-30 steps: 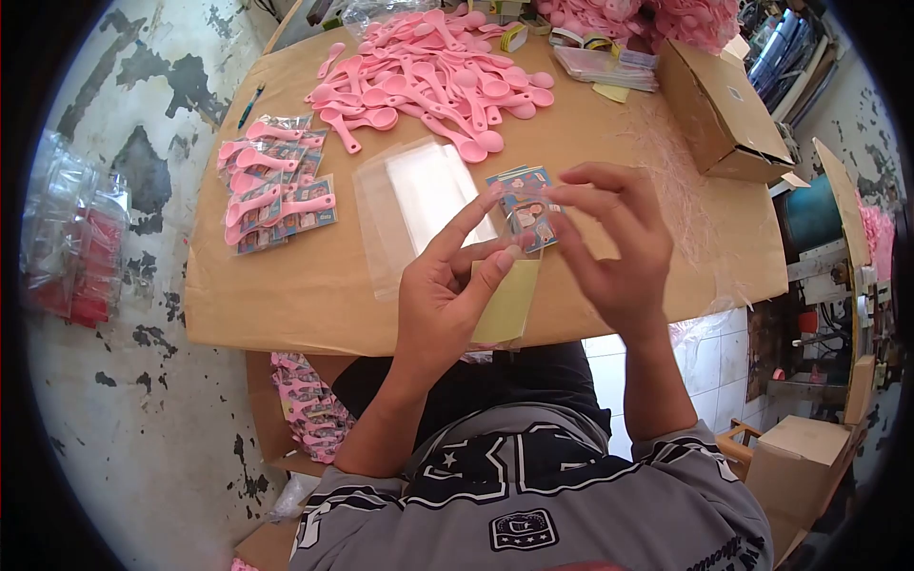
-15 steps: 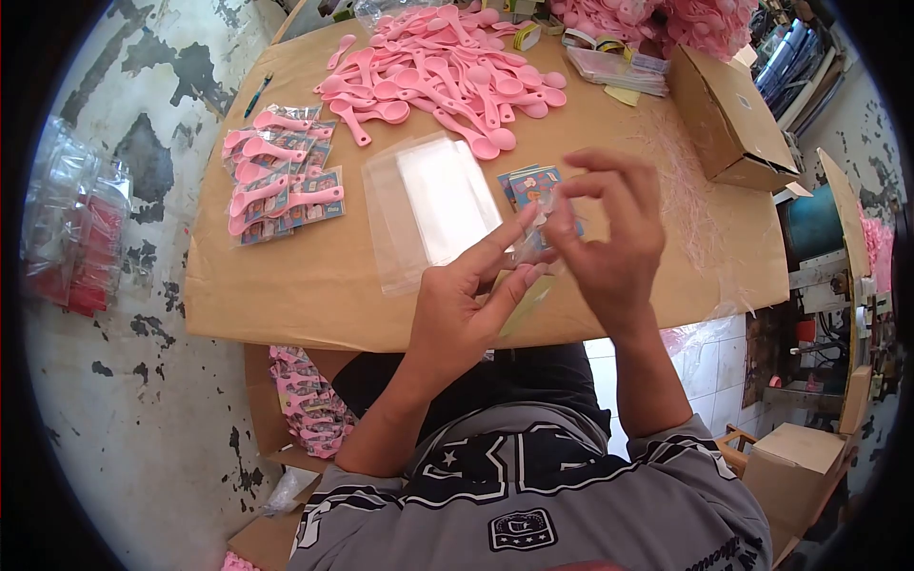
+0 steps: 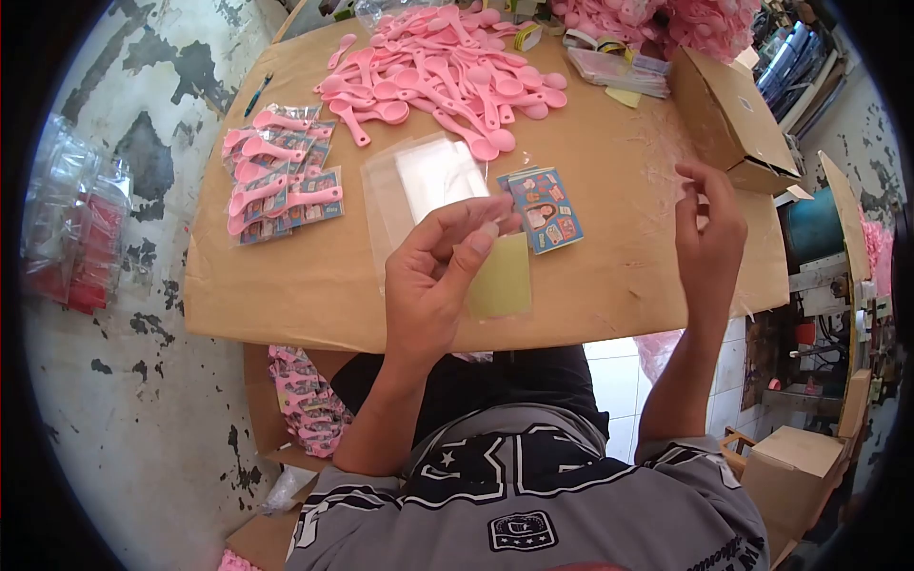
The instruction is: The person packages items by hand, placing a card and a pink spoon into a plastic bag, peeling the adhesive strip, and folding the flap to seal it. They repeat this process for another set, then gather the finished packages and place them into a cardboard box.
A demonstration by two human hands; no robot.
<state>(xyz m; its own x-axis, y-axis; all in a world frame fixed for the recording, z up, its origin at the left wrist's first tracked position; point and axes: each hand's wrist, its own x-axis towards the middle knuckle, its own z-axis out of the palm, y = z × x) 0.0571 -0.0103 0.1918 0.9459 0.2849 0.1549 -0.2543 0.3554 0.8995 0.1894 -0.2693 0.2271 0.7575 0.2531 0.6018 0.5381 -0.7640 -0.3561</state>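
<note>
My left hand is closed in a pinch, with a bit of clear plastic bag at its fingertips. Just beyond and below the fingers shows a yellow-green sheet with a clear plastic margin; whether it hangs from the hand or lies on the table is hard to tell. Blue printed cards lie stacked to the right of that hand. A pile of clear plastic bags lies behind it, partly covered by the fingers. My right hand is off to the right, fingers curled together; anything between them is too small to name.
Pink measuring spoons are heaped at the back of the table. Packed spoons with cards lie at the left, near a pen. Thin plastic strips lie scattered beside a cardboard box at the right.
My right hand has moved away to the right, apart from my left hand. My left hand has drawn slightly left, and the blue cards and yellow-green sheet show more fully.
</note>
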